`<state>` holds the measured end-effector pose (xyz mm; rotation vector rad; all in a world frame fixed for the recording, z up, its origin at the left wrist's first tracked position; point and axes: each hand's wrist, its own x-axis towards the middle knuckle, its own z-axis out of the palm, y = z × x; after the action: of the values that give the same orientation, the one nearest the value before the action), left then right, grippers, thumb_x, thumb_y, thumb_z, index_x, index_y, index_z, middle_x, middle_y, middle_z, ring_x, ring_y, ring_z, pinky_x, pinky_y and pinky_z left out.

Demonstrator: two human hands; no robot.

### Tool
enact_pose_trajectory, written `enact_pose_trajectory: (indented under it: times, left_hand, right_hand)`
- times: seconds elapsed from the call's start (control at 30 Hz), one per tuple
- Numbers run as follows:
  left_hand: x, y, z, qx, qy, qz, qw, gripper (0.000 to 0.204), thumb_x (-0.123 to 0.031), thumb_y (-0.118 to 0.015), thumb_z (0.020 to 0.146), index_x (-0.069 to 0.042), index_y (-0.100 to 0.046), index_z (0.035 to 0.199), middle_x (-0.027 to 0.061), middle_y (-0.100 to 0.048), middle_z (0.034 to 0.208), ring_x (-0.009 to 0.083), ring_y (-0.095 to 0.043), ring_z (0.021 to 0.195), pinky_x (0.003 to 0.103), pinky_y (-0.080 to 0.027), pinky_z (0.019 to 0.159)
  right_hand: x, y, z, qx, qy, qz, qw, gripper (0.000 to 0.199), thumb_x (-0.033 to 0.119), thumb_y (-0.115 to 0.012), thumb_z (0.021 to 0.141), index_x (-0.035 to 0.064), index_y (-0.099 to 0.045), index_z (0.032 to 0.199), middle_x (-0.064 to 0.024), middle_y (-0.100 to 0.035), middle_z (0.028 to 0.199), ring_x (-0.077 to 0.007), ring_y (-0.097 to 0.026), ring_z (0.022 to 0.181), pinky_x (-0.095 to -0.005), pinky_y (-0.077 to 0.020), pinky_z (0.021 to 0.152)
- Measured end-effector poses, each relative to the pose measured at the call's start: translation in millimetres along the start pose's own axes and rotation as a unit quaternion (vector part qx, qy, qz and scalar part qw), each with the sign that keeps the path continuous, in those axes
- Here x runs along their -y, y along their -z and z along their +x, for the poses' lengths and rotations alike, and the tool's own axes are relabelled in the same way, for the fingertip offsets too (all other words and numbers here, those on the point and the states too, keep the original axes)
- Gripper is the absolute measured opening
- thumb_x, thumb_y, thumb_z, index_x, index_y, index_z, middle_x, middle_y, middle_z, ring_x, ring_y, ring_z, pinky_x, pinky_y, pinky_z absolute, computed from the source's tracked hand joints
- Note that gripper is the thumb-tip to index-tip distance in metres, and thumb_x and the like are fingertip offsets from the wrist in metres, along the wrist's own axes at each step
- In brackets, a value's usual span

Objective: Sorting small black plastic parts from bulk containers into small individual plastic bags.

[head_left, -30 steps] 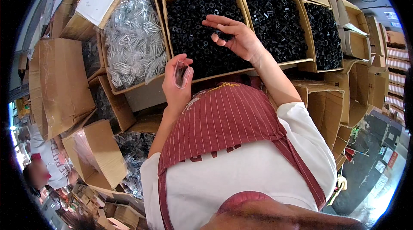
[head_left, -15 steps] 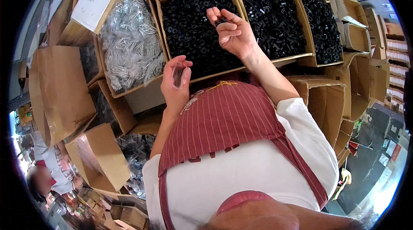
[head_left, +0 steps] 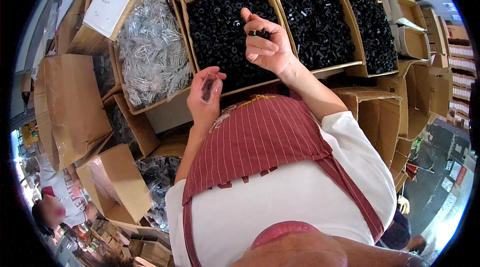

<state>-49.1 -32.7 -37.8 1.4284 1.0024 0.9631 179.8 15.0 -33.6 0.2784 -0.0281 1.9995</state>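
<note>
Right hand [head_left: 267, 47] pinches small black plastic parts [head_left: 259, 32] above the cardboard box of black parts [head_left: 186, 4]. Left hand [head_left: 205, 99] grips a small clear plastic bag [head_left: 209, 88].

One head-worn fisheye looks steeply down, close over the person's chest, toward cardboard boxes [head_left: 227, 22] ahead.

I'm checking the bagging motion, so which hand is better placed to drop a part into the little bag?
Probably the right hand: its grip pinches small black ring-shaped parts, while the left hand holds the small clear plastic bag just below.
</note>
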Motion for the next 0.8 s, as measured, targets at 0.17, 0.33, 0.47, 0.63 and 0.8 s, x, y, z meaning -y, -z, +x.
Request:
enact_pose_trajectory:
  times: [0.17,0.33,0.47,0.63,0.8]
  left_hand:
    - [-2,-2,0,-0.027,-0.02,-0.004,0.999,0.031,0.001,-0.059,0.095,-0.001,-0.055,0.126,0.0102,-0.067,0.109,0.0146,-0.063,0.103,0.028,-0.049,0.091]
    - [-4,-1,1,-0.022,-0.013,-0.004,1.0,0.031,0.0,-0.058,0.096,0.0,-0.054,0.127,0.0107,-0.066,0.108,0.0153,-0.063,0.102,0.028,-0.049,0.091]
    - [4,-2,-1,-0.02,-0.031,-0.034,0.999,0.036,-0.002,-0.056,0.098,-0.002,-0.048,0.133,0.0115,-0.063,0.115,0.0167,-0.06,0.108,0.03,-0.048,0.094]
    - [4,0,2,-0.073,-0.053,-0.029,0.996,0.039,-0.003,-0.056,0.098,-0.002,-0.045,0.135,0.0126,-0.061,0.117,0.0186,-0.059,0.109,0.032,-0.046,0.097]
    - [2,-1,0,-0.052,-0.043,-0.023,0.997,0.038,-0.003,-0.057,0.098,-0.001,-0.045,0.134,0.0126,-0.061,0.116,0.018,-0.06,0.109,0.031,-0.046,0.096]
  right_hand:
    - [-9,-15,1,-0.068,0.002,0.086,0.994,0.038,0.015,-0.043,0.102,0.0003,-0.052,0.136,-0.0123,-0.068,0.116,-0.0106,-0.044,0.038,-0.0218,-0.0365,0.041]
    - [-16,-2,1,-0.015,-0.069,0.07,0.995,0.044,0.024,-0.038,0.104,-0.0048,-0.051,0.135,-0.0222,-0.061,0.13,-0.0145,-0.054,0.049,-0.0251,-0.0458,0.049]
    - [-18,-6,7,-0.284,0.025,-0.08,0.955,0.049,0.031,-0.033,0.109,-0.0097,-0.05,0.129,-0.0257,-0.052,0.137,-0.0264,-0.058,0.108,-0.0378,-0.0524,0.089]
    - [-23,-19,9,-0.292,0.042,-0.073,0.953,0.049,0.031,-0.036,0.108,-0.0116,-0.045,0.129,-0.0224,-0.05,0.126,-0.0319,-0.05,0.119,-0.0432,-0.0427,0.107]
    - [-26,-39,6,-0.206,0.011,-0.117,0.971,0.052,0.029,-0.037,0.107,-0.0138,-0.039,0.137,-0.0241,-0.048,0.136,-0.0332,-0.047,0.129,-0.0435,-0.0375,0.116]
